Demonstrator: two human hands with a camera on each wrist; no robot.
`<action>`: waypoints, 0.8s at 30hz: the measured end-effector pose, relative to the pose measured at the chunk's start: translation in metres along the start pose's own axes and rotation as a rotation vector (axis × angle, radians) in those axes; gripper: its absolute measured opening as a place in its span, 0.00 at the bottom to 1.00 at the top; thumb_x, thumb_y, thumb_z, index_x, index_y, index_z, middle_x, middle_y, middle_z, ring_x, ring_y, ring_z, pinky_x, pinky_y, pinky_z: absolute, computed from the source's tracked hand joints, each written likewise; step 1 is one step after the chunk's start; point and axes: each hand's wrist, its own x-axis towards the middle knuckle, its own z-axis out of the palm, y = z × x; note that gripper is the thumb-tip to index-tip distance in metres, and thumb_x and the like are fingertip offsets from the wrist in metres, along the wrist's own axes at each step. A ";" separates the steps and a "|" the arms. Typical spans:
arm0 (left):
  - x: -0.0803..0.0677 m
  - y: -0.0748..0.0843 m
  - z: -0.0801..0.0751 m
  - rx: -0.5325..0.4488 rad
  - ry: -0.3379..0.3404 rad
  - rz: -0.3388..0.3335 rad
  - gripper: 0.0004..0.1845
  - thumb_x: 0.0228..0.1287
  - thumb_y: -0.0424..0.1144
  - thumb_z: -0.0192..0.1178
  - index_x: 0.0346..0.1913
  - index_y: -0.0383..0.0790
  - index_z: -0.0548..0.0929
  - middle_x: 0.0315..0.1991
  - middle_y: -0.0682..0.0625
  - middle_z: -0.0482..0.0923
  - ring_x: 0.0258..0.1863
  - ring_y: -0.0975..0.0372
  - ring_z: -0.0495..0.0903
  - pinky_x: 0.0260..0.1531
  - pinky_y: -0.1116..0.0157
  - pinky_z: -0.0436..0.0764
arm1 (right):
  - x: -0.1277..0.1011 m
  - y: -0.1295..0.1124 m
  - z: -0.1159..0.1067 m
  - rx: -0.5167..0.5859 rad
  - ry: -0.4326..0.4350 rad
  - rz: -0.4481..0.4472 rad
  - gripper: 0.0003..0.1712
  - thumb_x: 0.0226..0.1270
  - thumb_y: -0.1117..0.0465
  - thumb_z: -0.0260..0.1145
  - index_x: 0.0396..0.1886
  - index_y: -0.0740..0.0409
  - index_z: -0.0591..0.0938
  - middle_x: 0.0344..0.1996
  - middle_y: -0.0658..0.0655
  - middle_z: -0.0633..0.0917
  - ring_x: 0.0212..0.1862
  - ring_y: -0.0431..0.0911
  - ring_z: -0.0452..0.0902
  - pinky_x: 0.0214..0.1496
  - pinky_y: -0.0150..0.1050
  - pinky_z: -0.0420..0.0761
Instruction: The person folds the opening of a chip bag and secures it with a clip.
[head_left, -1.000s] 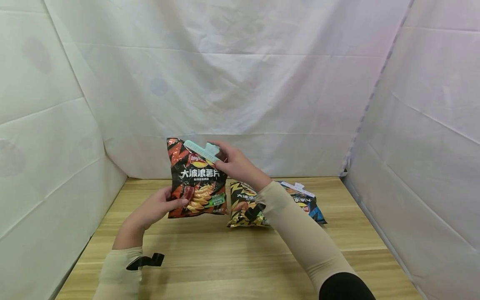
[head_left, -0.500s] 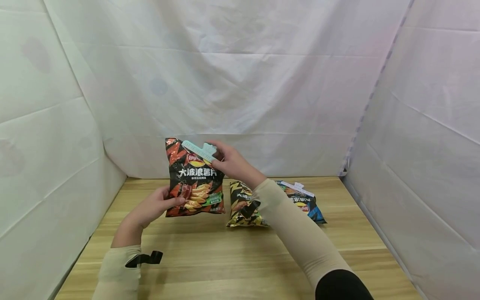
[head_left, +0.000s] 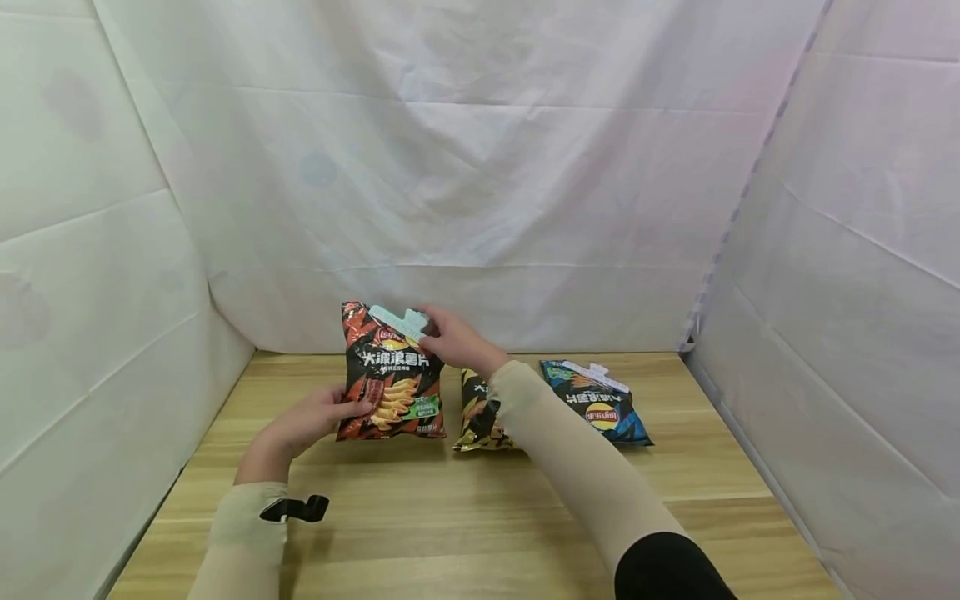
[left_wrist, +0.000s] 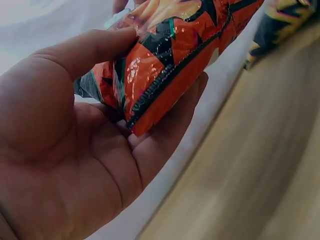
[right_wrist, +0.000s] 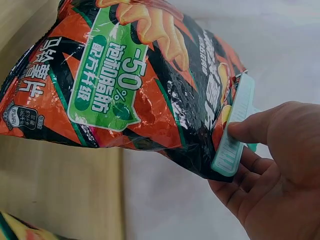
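A red and black chip bag (head_left: 390,379) (right_wrist: 125,85) (left_wrist: 175,55) stands upright at the back left of the wooden table (head_left: 465,517). A pale blue sealing clip (head_left: 397,317) (right_wrist: 234,131) sits across its top. My right hand (head_left: 450,337) (right_wrist: 272,175) pinches the clip's right end between thumb and fingers. My left hand (head_left: 315,421) (left_wrist: 85,135) grips the bag's lower left corner, thumb in front and fingers behind.
A yellow and black chip bag (head_left: 480,412) lies behind my right forearm. A blue chip bag (head_left: 596,400) with a white clip (head_left: 587,369) lies to its right. White cloth walls (head_left: 480,167) close in the table at the back and sides.
Both hands have lowered the red bag toward the table and slightly right. The grips on the clip and the bag's corner are unchanged.
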 end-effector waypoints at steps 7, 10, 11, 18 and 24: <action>0.011 -0.018 0.007 -0.004 -0.009 -0.078 0.37 0.86 0.48 0.62 0.81 0.24 0.65 0.66 0.39 0.83 0.64 0.52 0.83 0.69 0.51 0.78 | 0.013 0.029 0.020 -0.009 -0.064 0.055 0.37 0.87 0.66 0.61 0.89 0.54 0.64 0.60 0.60 0.84 0.51 0.46 0.83 0.43 0.43 0.82; 0.013 -0.023 0.011 0.031 -0.011 -0.092 0.37 0.86 0.49 0.61 0.81 0.24 0.66 0.68 0.39 0.81 0.69 0.50 0.79 0.74 0.46 0.73 | 0.015 0.036 0.027 -0.042 -0.096 0.096 0.37 0.86 0.67 0.60 0.89 0.58 0.63 0.65 0.62 0.82 0.47 0.46 0.82 0.40 0.42 0.79; 0.014 -0.024 0.013 0.050 -0.001 -0.094 0.37 0.86 0.49 0.62 0.80 0.24 0.66 0.68 0.38 0.81 0.69 0.50 0.78 0.74 0.45 0.71 | 0.015 0.037 0.029 -0.057 -0.104 0.106 0.37 0.86 0.68 0.60 0.89 0.58 0.63 0.67 0.63 0.81 0.46 0.46 0.82 0.39 0.42 0.79; 0.016 -0.024 0.019 0.147 0.062 -0.125 0.38 0.84 0.48 0.62 0.79 0.20 0.66 0.66 0.35 0.82 0.67 0.46 0.79 0.72 0.42 0.73 | 0.018 0.040 0.035 -0.139 -0.115 0.132 0.36 0.85 0.69 0.62 0.87 0.61 0.65 0.73 0.64 0.78 0.47 0.48 0.82 0.41 0.43 0.78; 0.018 -0.020 0.022 0.258 0.118 -0.160 0.36 0.82 0.48 0.64 0.73 0.17 0.72 0.54 0.37 0.85 0.55 0.49 0.82 0.62 0.46 0.78 | 0.018 0.046 0.039 -0.194 -0.143 0.161 0.32 0.85 0.69 0.63 0.84 0.61 0.70 0.70 0.63 0.81 0.51 0.47 0.81 0.49 0.43 0.80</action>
